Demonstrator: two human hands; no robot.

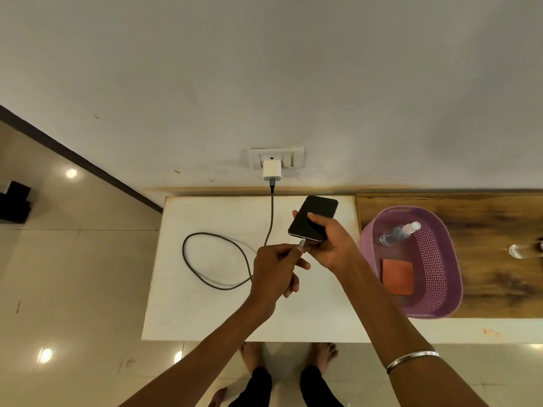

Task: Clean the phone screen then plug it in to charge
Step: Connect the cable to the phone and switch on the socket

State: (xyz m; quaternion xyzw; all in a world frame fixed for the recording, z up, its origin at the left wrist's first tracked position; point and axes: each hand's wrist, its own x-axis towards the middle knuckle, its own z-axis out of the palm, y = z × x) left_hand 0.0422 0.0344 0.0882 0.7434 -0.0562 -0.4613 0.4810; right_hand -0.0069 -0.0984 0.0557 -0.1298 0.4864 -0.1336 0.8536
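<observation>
Holding the dark-screened black slab phone (313, 218) above the white tabletop (205, 304), cable plug at its lower edge.

Right hand (330, 245) is wrapped around the phone, thumb on glass; left hand (274, 274) pinches the grey braided cable (211, 282) tip, both forearms extended.

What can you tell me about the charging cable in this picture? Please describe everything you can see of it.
The cable is dark and looks braided. One end sits in the white charger plugged into the wall socket. It hangs down onto the white table, makes one loose loop there and rises to the left hand, which pinches its silvery plug at the bottom edge of the phone, held by the right hand. Whether the plug is fully in, I cannot tell.
</observation>
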